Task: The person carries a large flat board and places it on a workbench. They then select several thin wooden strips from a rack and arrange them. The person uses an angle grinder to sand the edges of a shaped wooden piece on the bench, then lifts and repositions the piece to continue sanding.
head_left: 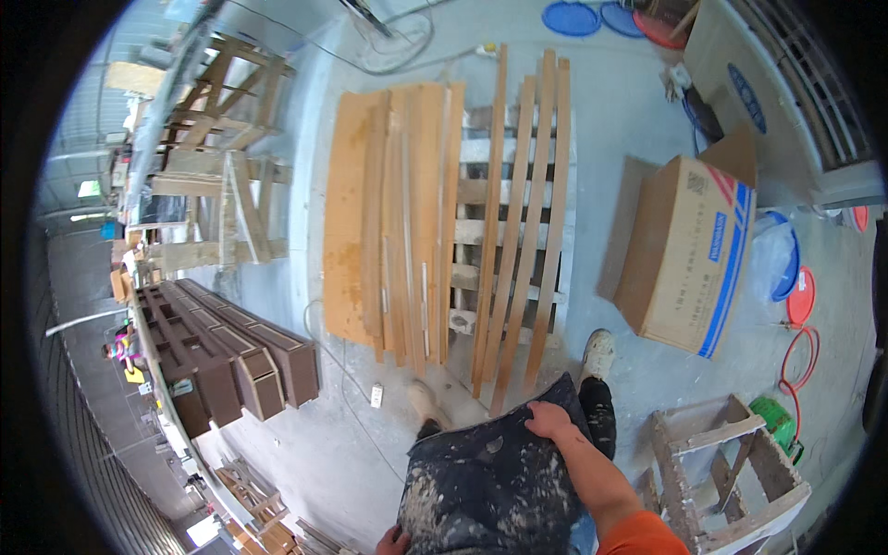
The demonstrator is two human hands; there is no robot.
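A black apron point(490, 472), spattered with pale paint or plaster, spreads out in front of me at the lower middle. My right hand point(551, 422) is closed on its upper right edge, with the forearm and an orange sleeve point(647, 536) coming in from the lower right. At the bottom edge of the view my left hand point(394, 541) is partly cut off; its fingers look curled at the apron's left side. Beyond the apron, several long wooden strips point(518, 231) lie across a pallet point(474, 192). More strips lie on a cardboard sheet point(347, 222).
An opened cardboard box point(675, 254) stands on the right, a rough wooden stand point(731, 435) at the lower right. Brown panelled pieces point(250, 361) and stacked timber frames point(231, 185) line the left. A cable point(342, 365) with a white socket strip point(376, 396) crosses the floor.
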